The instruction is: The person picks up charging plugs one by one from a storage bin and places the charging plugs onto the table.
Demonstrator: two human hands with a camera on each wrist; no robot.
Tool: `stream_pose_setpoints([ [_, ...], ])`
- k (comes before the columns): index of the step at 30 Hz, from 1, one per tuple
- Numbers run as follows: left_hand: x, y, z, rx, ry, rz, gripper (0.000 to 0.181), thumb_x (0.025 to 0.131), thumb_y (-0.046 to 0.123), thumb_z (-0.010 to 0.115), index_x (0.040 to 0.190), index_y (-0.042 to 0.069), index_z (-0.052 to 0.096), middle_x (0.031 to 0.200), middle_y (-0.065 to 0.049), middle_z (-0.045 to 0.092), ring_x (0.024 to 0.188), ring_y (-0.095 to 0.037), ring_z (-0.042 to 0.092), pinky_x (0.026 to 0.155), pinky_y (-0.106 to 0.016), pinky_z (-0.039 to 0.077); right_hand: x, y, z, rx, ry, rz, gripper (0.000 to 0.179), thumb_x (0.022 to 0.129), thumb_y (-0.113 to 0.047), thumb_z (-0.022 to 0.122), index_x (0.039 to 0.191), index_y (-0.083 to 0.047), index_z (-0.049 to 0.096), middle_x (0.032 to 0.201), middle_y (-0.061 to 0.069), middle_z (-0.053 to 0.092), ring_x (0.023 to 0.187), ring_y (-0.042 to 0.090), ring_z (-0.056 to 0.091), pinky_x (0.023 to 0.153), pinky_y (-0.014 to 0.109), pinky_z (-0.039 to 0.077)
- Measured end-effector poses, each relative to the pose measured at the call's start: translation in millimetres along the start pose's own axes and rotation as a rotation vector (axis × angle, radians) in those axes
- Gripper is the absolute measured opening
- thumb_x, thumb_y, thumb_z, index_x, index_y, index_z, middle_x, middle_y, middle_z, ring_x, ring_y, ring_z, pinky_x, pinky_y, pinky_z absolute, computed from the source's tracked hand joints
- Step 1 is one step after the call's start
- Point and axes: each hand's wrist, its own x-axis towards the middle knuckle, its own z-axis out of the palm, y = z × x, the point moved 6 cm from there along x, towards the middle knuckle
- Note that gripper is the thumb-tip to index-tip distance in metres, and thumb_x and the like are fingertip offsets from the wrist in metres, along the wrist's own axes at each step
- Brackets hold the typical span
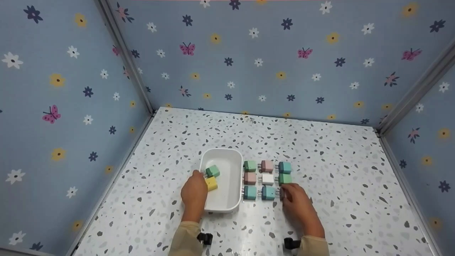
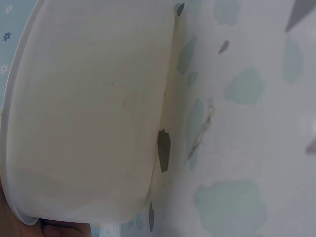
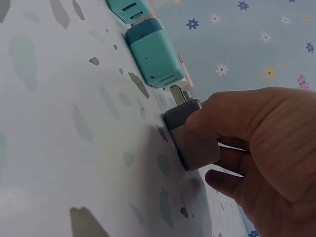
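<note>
My left hand (image 1: 194, 192) grips the left rim of a white plastic tub (image 1: 225, 197); in the left wrist view, fingers (image 2: 64, 229) wrap its lower corner. Inside the tub, a green charger plug (image 1: 213, 171) and a yellow charger plug (image 1: 211, 184) lie near that hand. To the tub's right, my right hand (image 1: 300, 206) pinches a dark grey charger plug (image 3: 195, 140) between thumb and fingers. That plug is at the near right end of rows of plugs, its prongs pointing towards a teal charger plug (image 3: 155, 58). The hand partly hides it in the head view.
Beside the tub are more plugs in rows: a white plug (image 1: 268, 179), pink plugs (image 1: 267, 166), green plugs (image 1: 284, 179) and teal plugs (image 1: 250, 192). They lie on a speckled white table (image 1: 348, 185). Flowered blue panels (image 1: 249, 46) enclose its back and sides.
</note>
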Motion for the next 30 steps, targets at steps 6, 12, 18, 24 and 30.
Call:
stream_pose_setpoints([
  [6, 1.1, -2.0, 2.6, -0.014, -0.005, -0.011, 0.029, 0.11, 0.027, 0.045, 0.108, 0.003, 0.061, 0.079, -0.014, 0.07, 0.061, -0.022, 0.061, 0.054, -0.043, 0.05, -0.4, 0, 0, 0.019, -0.012, 0.026, 0.046, 0.095, -0.005, 0.069, 0.14, -0.01, 0.061, 0.142, 0.01, 0.057, 0.137, 0.032, 0.05, 0.115, 0.052, 0.037],
  [12, 1.8, -1.9, 3.2, -0.014, -0.019, -0.012, 0.028, 0.11, 0.026, 0.045, 0.11, 0.003, 0.061, 0.081, -0.014, 0.071, 0.062, -0.022, 0.062, 0.054, -0.043, 0.05, 0.1, -1, -1, 0.018, 0.005, 0.008, 0.043, 0.095, -0.007, 0.07, 0.137, -0.01, 0.063, 0.138, 0.011, 0.059, 0.134, 0.033, 0.053, 0.113, 0.053, 0.038],
  [18, 1.5, -0.8, 1.4, -0.021, -0.021, -0.017, 0.031, 0.111, 0.029, 0.043, 0.108, 0.003, 0.061, 0.08, -0.014, 0.07, 0.061, -0.023, 0.062, 0.055, -0.043, 0.05, 0.1, -2, -4, 0.029, 0.02, -0.016, 0.043, 0.093, -0.004, 0.071, 0.135, -0.008, 0.064, 0.136, 0.012, 0.06, 0.131, 0.033, 0.055, 0.111, 0.053, 0.04],
  [24, 1.4, -1.4, 1.7, -0.019, -0.023, -0.018, 0.03, 0.111, 0.028, 0.044, 0.109, 0.003, 0.061, 0.081, -0.013, 0.071, 0.063, -0.022, 0.062, 0.055, -0.043, 0.05, 0.4, -7, -7, 0.03, 0.034, -0.043, 0.045, 0.089, 0.001, 0.073, 0.133, -0.004, 0.065, 0.136, 0.015, 0.059, 0.131, 0.035, 0.054, 0.111, 0.054, 0.039],
  [30, 0.6, -2.2, 1.9, -0.037, -0.025, -0.022, 0.032, 0.111, 0.03, 0.042, 0.112, 0.004, 0.061, 0.081, -0.014, 0.07, 0.062, -0.022, 0.061, 0.055, -0.042, 0.049, 1.3, -15, -10, 0.024, 0.051, -0.065, 0.044, 0.089, 0.002, 0.072, 0.133, -0.001, 0.064, 0.136, 0.016, 0.059, 0.131, 0.036, 0.054, 0.11, 0.054, 0.04],
])
